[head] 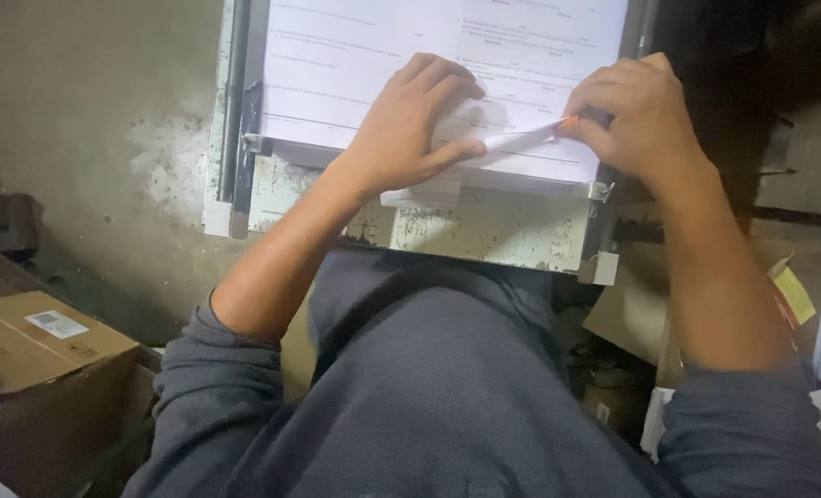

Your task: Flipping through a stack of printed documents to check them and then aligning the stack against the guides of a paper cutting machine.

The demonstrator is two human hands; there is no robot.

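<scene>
Here both hands, left (406, 124) and right (636, 115), grip a white strip (521, 138) on papers (429, 55) above worn concrete floor (88, 120).

White paper stack (355, 83) with faint grey printed lines, at twelve o'clock; white pen (521, 138) tipped orange, just right of centre; desk (484, 235) in chipped cream paint speckled with dark rust; charcoal-grey sweatshirt (429, 387) at six o'clock; brown cardboard box (51, 360) with white label at eight o'clock; yellow sticky note (795, 293) at three o'clock; mottled grey-brown floor (88, 138) at ten o'clock.
</scene>
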